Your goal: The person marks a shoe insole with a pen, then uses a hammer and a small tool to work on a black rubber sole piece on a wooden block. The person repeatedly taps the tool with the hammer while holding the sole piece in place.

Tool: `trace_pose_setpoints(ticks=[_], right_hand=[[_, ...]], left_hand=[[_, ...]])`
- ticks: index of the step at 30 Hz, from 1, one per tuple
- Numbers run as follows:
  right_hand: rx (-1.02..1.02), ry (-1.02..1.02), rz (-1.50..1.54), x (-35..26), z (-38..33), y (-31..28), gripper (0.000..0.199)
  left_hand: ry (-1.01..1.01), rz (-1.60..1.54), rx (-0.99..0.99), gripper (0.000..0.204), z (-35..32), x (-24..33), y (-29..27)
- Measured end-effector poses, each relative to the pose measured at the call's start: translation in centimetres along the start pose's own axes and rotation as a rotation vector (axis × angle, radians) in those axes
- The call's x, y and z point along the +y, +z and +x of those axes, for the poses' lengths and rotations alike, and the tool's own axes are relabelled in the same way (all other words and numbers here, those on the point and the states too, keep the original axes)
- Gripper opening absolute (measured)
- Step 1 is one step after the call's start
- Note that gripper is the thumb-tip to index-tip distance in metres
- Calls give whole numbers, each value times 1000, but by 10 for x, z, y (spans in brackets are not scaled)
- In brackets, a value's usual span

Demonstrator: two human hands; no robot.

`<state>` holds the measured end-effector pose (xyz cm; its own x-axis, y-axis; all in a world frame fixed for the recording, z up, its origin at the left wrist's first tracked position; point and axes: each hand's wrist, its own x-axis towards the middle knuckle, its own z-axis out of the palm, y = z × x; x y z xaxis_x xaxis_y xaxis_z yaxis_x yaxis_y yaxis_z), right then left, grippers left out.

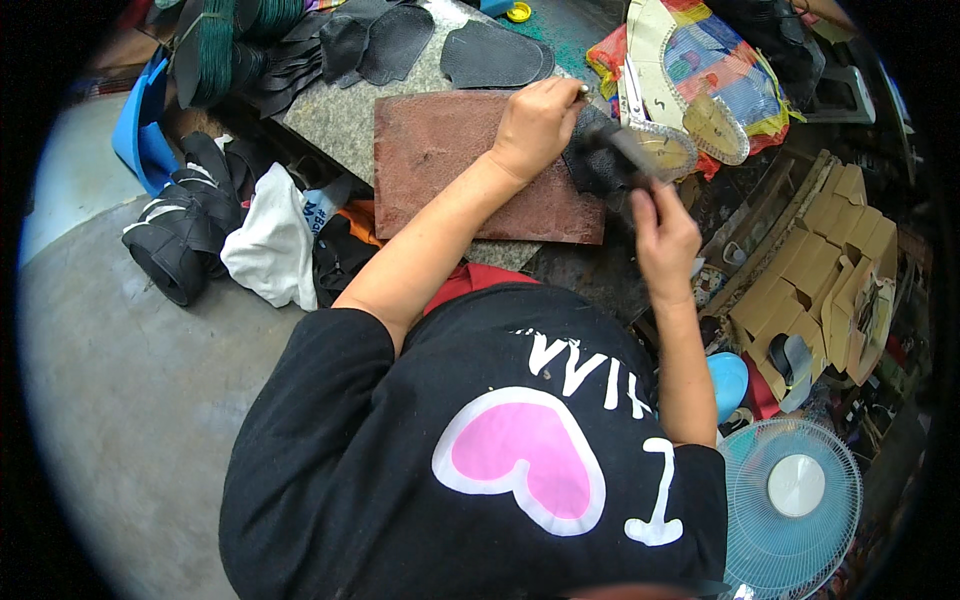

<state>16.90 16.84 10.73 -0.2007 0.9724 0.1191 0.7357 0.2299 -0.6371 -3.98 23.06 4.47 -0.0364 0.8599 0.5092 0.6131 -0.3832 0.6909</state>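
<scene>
My left hand (540, 122) is closed over the far right part of a reddish-brown board (450, 165). A small pale tip shows at its fingers; the rest of what it pinches is hidden. Nearer to me and to the right, my right hand (665, 235) is wrapped round a dark tool (637, 158), smeared by motion, that looks like a hammer. Beneath the tool and between the hands lies a black leather piece (590, 170), partly on the board. Flat black cut pieces (495, 55) lie past the board on the grey stone slab (345, 130).
Cream patterns (655, 60) and scissors (632, 95) lie at the far right on a colourful woven sack (710, 60). Green cord spools (207, 60) stand at the far left. Black rolls (165, 250) and a white cloth (270, 240) lie left, a cardboard box (820, 250) and fan (795, 500) right.
</scene>
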Motion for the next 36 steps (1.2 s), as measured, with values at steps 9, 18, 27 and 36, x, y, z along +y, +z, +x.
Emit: trace_pose_setpoints(ticks=[9, 18, 27, 36], right_hand=[[-230, -340, -131, -13, -11, 24, 37], [-60, -34, -285, 11, 59, 36, 36], [-143, 256, 141, 38, 66, 53, 26], [-188, 277, 394, 52, 69, 59, 24]], left_hand=[[-332, -331, 11, 12, -4, -15, -2], [-416, -411, -19, 11, -6, -13, -7], [-578, -730, 126, 9, -1, -15, -8], [-165, -80, -254, 22, 12, -12, -21]])
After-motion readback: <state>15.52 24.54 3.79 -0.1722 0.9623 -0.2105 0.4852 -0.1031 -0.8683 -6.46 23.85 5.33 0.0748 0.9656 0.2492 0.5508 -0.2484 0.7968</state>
